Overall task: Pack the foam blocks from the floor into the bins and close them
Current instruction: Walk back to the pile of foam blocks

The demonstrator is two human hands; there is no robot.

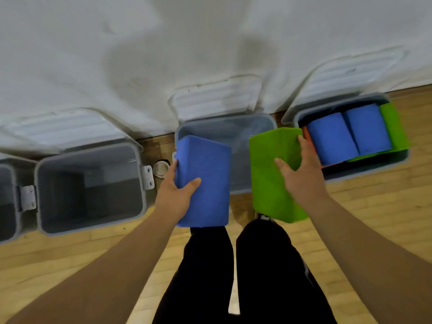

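Note:
My left hand (178,185) grips a blue foam block (205,178) by its left edge, thumb across the front. My right hand (299,174) grips a green foam block (268,174) on its right side. Both blocks hang over the front of the open middle bin (224,127), which looks empty. The right bin (364,167) holds two blue blocks (350,134), green blocks (394,127) and an orange one at its left edge. The left bin (91,220) stands open and empty.
Clear lids (217,97) lean back against the white wall behind each bin. Part of another grey bin (7,199) shows at the far left. A small round object (160,168) lies between the left and middle bins. My legs in black trousers stand on the wooden floor (374,206).

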